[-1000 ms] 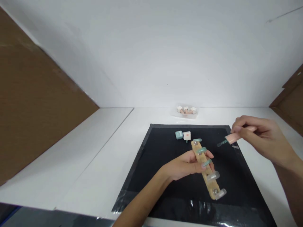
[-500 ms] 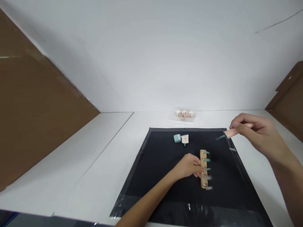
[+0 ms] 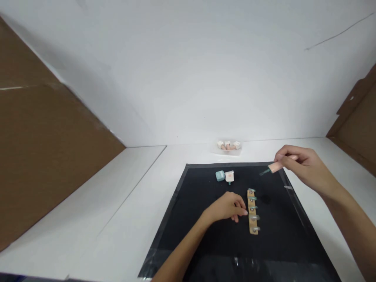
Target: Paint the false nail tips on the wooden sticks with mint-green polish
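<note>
My right hand (image 3: 302, 166) is closed around the pink handle of a nail polish brush (image 3: 276, 167), its green-coated bristles pointing down and left above the mat. My left hand (image 3: 230, 205) has its fingers loosely bent and apart, with the thumb tip right beside the left edge of a wooden nail display strip (image 3: 252, 224); no firm hold shows. Several nail tips are mounted along the strip. The farther ones look green, while the two nearest me look clear. Beyond the left hand lie a teal square cap or bottle (image 3: 220, 176) and a white nail polish bottle (image 3: 229, 177).
A clear plastic tray (image 3: 227, 150) with several white and pink bottles stands at the back. A black mat (image 3: 199, 243) covers part of the white table (image 3: 117, 203). Brown cardboard panels (image 3: 58, 156) flank both sides. A small clear piece (image 3: 288, 187) lies on the mat's right edge.
My left thumb has come off the wooden strip and the hand has drawn slightly left. The strip's nail tips now sit more over the wood. The brush has shifted left.
</note>
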`<state>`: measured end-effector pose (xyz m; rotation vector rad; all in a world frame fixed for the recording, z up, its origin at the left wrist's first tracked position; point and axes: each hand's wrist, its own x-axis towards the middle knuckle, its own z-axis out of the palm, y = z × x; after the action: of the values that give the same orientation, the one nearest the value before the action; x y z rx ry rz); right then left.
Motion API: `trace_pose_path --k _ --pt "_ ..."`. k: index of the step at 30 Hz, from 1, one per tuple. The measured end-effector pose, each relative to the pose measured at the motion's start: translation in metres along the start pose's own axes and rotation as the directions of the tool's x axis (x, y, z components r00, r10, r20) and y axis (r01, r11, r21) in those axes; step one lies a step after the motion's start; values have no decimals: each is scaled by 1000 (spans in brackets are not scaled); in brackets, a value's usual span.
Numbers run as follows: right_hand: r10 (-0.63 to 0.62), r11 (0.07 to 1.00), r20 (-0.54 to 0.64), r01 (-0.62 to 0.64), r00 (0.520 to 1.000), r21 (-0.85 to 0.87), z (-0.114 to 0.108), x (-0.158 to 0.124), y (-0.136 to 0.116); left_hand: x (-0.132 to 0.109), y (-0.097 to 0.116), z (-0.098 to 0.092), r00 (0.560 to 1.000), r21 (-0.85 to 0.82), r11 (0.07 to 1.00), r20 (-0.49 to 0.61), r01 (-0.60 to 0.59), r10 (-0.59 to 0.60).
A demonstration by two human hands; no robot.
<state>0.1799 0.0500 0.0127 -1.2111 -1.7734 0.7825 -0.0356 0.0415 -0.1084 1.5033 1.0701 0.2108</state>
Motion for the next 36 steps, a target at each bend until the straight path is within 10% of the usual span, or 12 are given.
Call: trace_pose_path --k 4,7,13,19,26,31,36 --pt "112 976 13 -112 994 186 5 -7 17 -15 3 -28 957 246 966 -254 -74 138" --pt "222 926 21 -218 975 308 12 -18 35 -20 3 -42 836 583 802 -373 -127 403" --pt "387 798 28 -350 922 490 33 -39 62 -3 1 -48 870 902 379 -7 -208 493" --pt "424 764 29 -375 905 525 35 -47 70 11 12 -52 886 959 177 121 -221 448" --pt "432 757 4 -365 902 543 26 -50 67 -3 24 -60 858 892 376 27 -253 514" --pt "437 760 -15 -361 899 540 26 -51 66 -26 30 -58 779 615 680 -162 -401 606" --pt "342 840 -81 -266 936 474 31 -54 53 -48 44 -45 686 261 715 -207 -648 697"
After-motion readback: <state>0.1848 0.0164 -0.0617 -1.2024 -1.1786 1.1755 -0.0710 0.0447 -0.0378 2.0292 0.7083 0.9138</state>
